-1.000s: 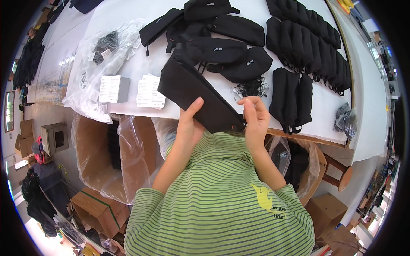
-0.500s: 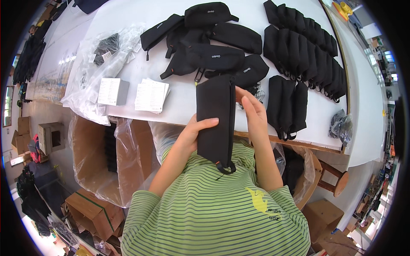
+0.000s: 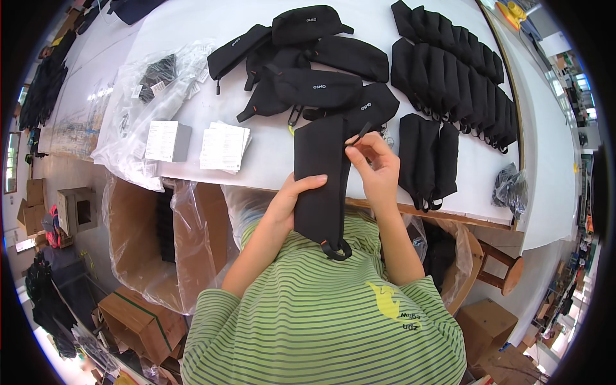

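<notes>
A black zippered pouch [image 3: 319, 163] stands lengthwise over the table's front edge, its loop end toward me. My left hand [image 3: 290, 200] grips its left side, thumb lying across the front and the fingers hidden behind. At the pouch's upper right, my right hand [image 3: 376, 163] pinches a small black zipper pull [image 3: 360, 135] between thumb and fingertips. Just beyond lies a heap of similar black pouches, among them one with a white print [image 3: 319, 86] on its side. A black cord with a yellow-green tip [image 3: 293, 122] shows by the held pouch's top left.
Rows of black pouches [image 3: 459, 80] stand at the right of the white table [image 3: 212, 183]. On the left are stacked white cards [image 3: 168, 141], a looser card pile [image 3: 224, 146] and clear plastic bags [image 3: 122, 128]. Below the edge stands a plastic-lined carton [image 3: 138, 237]; a wooden stool [image 3: 504, 266] is at right.
My right hand has closed from loosely spread fingers into a pinch on the zipper pull, which now sticks up at the pouch's upper right. My left hand keeps its hold.
</notes>
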{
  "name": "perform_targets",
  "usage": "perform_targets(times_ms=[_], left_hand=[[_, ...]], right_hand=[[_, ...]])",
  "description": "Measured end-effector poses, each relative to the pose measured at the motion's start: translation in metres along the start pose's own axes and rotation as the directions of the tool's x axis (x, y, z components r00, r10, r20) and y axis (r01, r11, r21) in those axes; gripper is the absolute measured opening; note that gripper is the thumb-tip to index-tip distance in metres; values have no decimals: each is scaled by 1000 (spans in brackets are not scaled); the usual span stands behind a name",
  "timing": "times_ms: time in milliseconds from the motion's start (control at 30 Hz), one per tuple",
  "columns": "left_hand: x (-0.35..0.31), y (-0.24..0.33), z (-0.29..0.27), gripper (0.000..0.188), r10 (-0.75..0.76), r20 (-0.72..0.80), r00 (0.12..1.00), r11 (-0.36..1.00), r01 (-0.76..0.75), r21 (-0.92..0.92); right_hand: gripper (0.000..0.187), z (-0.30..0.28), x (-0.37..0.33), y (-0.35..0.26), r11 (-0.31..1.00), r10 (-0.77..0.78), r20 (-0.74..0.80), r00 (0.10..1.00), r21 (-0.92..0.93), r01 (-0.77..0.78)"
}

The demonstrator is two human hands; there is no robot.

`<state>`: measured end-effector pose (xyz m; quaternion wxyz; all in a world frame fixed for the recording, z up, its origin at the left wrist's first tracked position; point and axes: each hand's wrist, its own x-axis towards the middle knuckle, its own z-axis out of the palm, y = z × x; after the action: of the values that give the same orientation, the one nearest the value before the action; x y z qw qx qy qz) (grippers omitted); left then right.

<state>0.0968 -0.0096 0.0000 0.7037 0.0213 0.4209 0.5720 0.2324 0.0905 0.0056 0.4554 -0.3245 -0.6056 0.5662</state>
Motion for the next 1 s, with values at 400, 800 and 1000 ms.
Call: perform_targets(times_ms=[400, 800, 1000], left_hand=[[19, 15, -31, 27, -13, 53, 999, 936, 31, -351], [20, 22, -37, 24, -13, 62, 998, 892, 40, -451], [23, 19, -43, 24, -11, 83, 997, 906, 45, -422]], right_hand=[[10, 14, -44, -29, 980, 201, 268, 942, -52, -194], [12, 15, -53, -33, 927, 347, 387, 854, -1, -376], [13, 15, -55, -31, 958, 278, 365, 889, -35, -285]])
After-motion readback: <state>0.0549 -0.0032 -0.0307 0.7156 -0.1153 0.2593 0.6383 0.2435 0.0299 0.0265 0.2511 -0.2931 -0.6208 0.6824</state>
